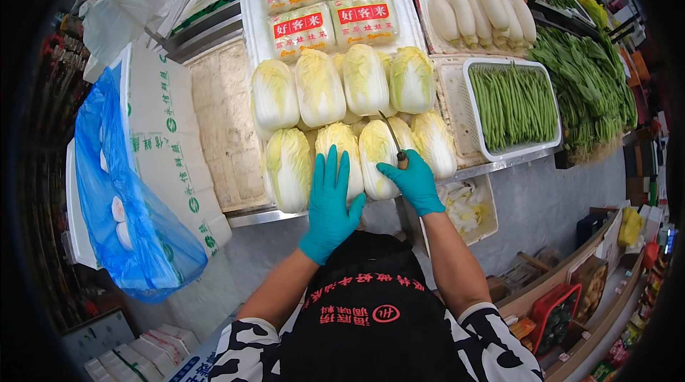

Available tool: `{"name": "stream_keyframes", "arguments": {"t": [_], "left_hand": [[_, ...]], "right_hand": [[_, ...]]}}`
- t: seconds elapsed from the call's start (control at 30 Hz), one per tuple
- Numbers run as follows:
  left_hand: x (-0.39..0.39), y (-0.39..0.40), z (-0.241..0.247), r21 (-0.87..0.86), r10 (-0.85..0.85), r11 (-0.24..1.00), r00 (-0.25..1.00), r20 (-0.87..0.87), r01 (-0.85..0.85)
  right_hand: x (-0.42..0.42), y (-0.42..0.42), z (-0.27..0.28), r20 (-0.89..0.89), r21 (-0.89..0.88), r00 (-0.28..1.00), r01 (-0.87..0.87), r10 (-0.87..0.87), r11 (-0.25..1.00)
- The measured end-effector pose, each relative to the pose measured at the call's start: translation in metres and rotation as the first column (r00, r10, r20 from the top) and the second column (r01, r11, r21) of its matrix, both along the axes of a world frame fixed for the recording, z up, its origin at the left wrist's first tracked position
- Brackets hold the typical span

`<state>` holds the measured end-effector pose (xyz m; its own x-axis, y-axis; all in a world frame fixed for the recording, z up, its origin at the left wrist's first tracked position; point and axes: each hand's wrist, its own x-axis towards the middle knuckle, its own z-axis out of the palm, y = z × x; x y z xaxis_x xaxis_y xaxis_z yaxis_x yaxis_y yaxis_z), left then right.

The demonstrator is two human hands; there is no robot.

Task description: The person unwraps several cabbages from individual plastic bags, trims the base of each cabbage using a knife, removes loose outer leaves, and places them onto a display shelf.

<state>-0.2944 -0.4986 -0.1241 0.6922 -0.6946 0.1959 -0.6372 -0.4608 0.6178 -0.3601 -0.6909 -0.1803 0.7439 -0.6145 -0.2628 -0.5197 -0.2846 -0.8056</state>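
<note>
My left hand (pixel 333 197), in a teal glove, lies flat with fingers extended against a napa cabbage (pixel 342 138) in the front row. In my right hand (pixel 416 183), gloved alike, is a thin curved-bladed knife (pixel 391 132) with a wooden handle; its blade points away from me over the cabbages. Beside that hand are a front-row cabbage (pixel 376 160) and the rightmost one (pixel 433 143). A second row of cabbages, including a pale yellow one (pixel 320 87), sits behind. The cabbages are stacked, and those underneath are mostly hidden.
Packaged baby cabbages (pixel 305 28) lie on a white foam tray (pixel 409 12) at the back. To the right are white radishes (pixel 479 10), a basket of green beans (pixel 514 109) and leafy greens (pixel 586 87). A foam box (pixel 171 157) with a blue bag (pixel 112 184) stands left. A bin (pixel 484 210) holds leaf scraps.
</note>
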Motion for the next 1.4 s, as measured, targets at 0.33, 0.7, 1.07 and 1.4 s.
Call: {"name": "stream_keyframes", "arguments": {"t": [0.33, 0.7, 1.07, 1.4], "left_hand": [[-0.039, 0.077, 0.043, -0.126, 0.313, 0.937, 0.943, -0.112, -0.326], [-0.008, 0.243, 0.102, -0.523, 0.774, 0.523, 0.631, -0.038, -0.673], [0.198, 0.517, 0.127, -0.214, 0.820, 0.571, 0.539, 0.193, -0.792], [0.392, 0.507, 0.094, 0.444, 0.307, 0.659, 0.756, 0.578, -0.607]], "right_hand": [[-0.082, 0.009, 0.003, 0.201, 0.306, 0.964, 0.109, -0.176, 0.946], [-0.084, 0.052, 0.040, 0.282, 0.576, 0.862, -0.504, 0.422, 0.644], [0.080, 0.245, 0.058, 0.207, 0.742, 0.843, -0.466, 0.496, 0.483], [0.226, 0.338, -0.032, 0.305, 0.168, 0.933, -0.249, 0.189, 0.954]]}}
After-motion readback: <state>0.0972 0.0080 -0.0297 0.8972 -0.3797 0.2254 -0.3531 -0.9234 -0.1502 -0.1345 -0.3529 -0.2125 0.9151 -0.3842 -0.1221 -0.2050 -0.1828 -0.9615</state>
